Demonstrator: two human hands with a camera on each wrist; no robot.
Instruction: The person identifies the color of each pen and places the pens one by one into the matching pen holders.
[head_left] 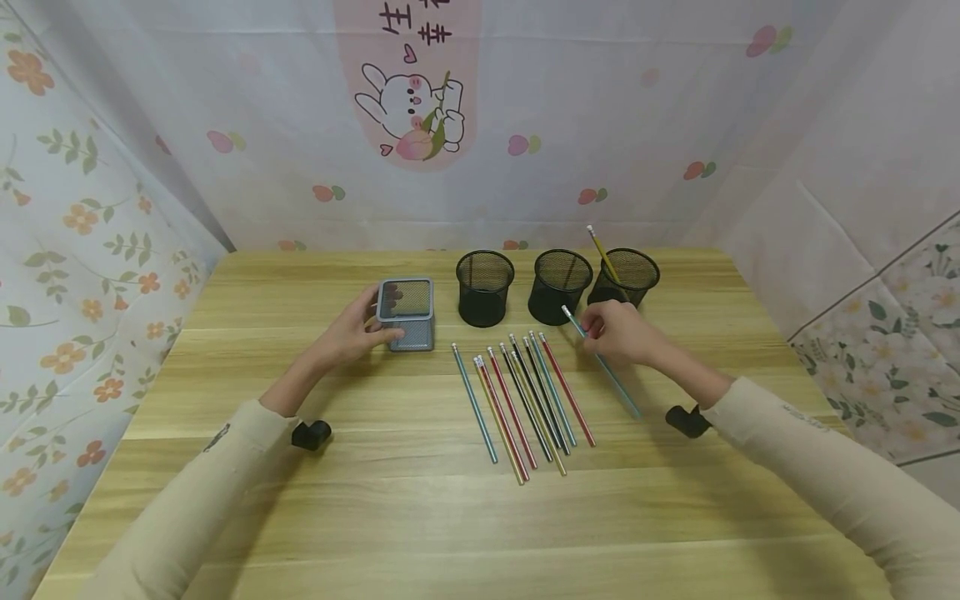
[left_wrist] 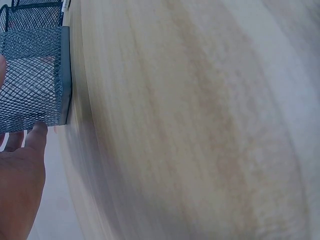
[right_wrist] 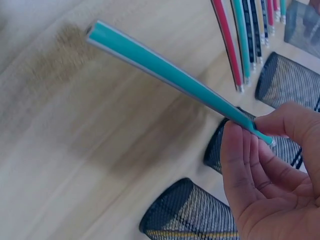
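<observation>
My right hand [head_left: 621, 332] pinches a teal pencil [right_wrist: 165, 75] between thumb and fingertips, near its white eraser end. The pencil slants over the table, in front of the black mesh pencil cups. My left hand [head_left: 348, 333] holds a square grey mesh pencil holder [head_left: 406, 333], thumb across its front and fingers at its left and back. In the left wrist view the fingertips lie against the mesh wall. A yellow pencil [head_left: 602, 254] leans out of the rightmost black cup [head_left: 636, 271]. Through the mesh of the middle black cup [head_left: 551, 292], a dark slanted line shows.
Several pencils [head_left: 517, 404] in red, teal, black and yellow lie side by side on the wooden table [head_left: 420, 533], erasers toward the back. Another black mesh cup [head_left: 482, 304] stands beside the grey holder. A patterned curtain [head_left: 540, 100] hangs behind the table.
</observation>
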